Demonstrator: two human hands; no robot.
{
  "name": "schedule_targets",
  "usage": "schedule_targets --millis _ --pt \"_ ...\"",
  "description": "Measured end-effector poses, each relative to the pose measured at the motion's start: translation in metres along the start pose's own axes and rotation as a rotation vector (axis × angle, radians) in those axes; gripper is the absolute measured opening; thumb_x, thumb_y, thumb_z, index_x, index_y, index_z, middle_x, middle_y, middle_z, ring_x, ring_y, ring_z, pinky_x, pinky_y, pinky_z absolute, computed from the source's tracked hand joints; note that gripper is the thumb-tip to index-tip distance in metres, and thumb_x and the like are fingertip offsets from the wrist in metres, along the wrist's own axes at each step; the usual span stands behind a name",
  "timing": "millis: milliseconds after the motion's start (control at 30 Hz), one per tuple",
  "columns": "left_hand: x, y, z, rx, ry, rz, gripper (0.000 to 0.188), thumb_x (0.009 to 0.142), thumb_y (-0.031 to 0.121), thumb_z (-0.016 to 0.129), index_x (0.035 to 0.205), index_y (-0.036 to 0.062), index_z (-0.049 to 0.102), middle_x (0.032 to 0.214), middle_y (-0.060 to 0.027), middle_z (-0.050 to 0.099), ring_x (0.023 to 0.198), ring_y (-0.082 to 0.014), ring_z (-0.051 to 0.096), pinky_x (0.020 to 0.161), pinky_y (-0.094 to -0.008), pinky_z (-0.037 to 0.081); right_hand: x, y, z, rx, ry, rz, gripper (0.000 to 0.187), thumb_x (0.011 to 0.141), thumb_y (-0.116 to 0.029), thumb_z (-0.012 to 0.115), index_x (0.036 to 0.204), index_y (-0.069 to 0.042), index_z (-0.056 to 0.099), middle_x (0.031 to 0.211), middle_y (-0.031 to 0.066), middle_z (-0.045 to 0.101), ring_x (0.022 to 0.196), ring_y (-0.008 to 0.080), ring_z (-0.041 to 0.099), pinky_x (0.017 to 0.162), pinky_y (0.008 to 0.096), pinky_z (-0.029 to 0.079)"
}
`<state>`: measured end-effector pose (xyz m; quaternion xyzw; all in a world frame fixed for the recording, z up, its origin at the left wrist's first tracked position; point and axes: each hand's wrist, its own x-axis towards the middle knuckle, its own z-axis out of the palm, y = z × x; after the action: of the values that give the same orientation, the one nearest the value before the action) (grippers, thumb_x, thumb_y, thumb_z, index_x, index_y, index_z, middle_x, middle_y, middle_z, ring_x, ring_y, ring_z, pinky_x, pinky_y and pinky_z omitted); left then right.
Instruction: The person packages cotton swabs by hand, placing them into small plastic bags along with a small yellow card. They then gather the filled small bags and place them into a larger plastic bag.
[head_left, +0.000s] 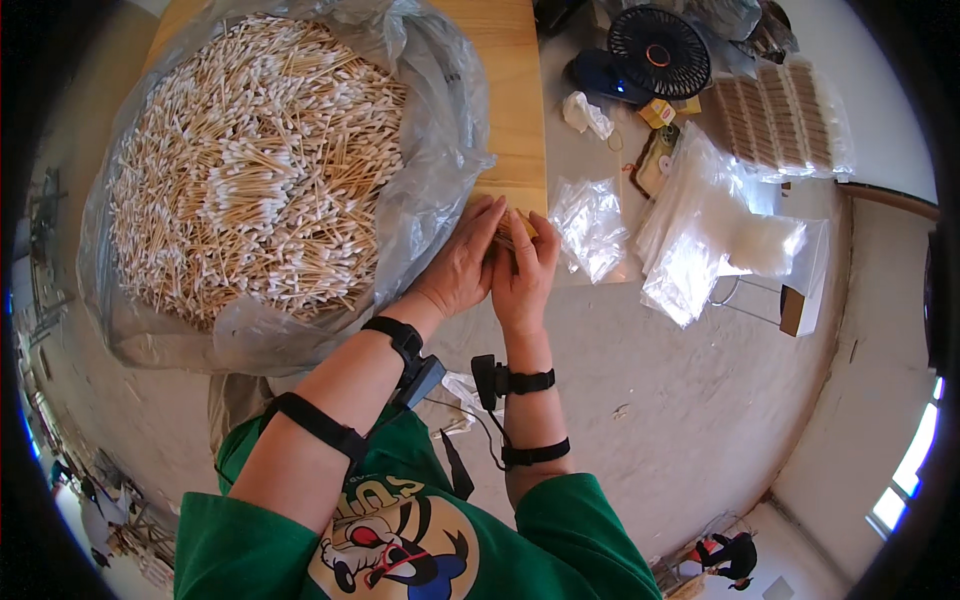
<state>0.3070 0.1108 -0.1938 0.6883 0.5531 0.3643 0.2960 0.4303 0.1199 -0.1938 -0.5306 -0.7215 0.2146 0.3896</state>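
Note:
My left hand [459, 262] and my right hand [526, 272] meet over the wooden table's right edge, beside the open plastic bag. Both are closed around a small bundle of cotton swabs [507, 234], and only a little of its tan sticks shows between the fingers. A large heap of loose cotton swabs [255, 130], white-tipped with wooden sticks, fills the clear plastic bag [440, 140] left of my hands. On top of that heap, several swabs lie lined up in a bunch. The bag's crumpled rim comes close to my left wrist.
Right of my hands lie a small clear bag [591, 228] and a stack of clear plastic bags [690, 215]. Beyond them are a black fan [658, 52], a crumpled white tissue [587, 115] and packed swab bundles [785, 120]. Another person [730, 558] is far off at lower right.

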Motion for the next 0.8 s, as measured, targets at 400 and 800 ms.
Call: schedule_targets --millis 400,800 --pt "-0.0009 -0.0015 0.0025 0.013 -0.009 0.004 0.064 0.086 0.012 0.054 0.141 0.0012 0.023 0.136 -0.0200 0.039 0.129 -0.0363 0.033 0.108 -0.0425 0.028 -0.0010 -0.0004 0.0032 -0.102 0.084 -0.031 0.045 0.079 0.002 0.054 0.124 -0.002 0.052 0.122 0.0199 0.048 0.110 0.0376 0.050 0.094 0.0424 0.043" --pt "-0.0026 -0.0041 0.0045 0.011 -0.019 0.015 0.067 0.085 0.010 0.054 0.142 0.0040 0.021 0.142 -0.0165 0.034 0.132 -0.0358 0.030 0.109 -0.0427 0.027 -0.0067 0.0021 0.0071 -0.045 0.022 0.054 0.048 0.082 0.000 0.053 0.130 -0.002 0.045 0.117 0.0205 0.051 0.106 0.0363 0.051 0.090 0.0412 0.043"
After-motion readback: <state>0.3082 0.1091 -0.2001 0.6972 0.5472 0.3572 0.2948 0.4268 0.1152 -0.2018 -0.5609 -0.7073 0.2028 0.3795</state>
